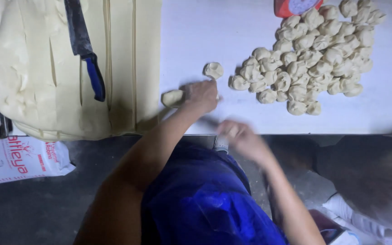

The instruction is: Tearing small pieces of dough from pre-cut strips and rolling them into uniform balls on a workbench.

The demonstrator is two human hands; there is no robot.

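Left hand [201, 94] grip clamped on dough strip [172, 97], long axis leftward along counter [232, 27] toward slab; right hand [241, 136], blurred, grip unreadable, nearer the counter edge; cut pieces [314, 54] lie right.

Bare forearms, no sleeves reaching the wrists. Left hand [201, 94] and right hand [240, 138] ungloved, no rings or watch visible; right one blurred. Shiny, creased blue plastic apron [205, 199] over torso and lap. Light-coloured shoe tip [221, 144] below.
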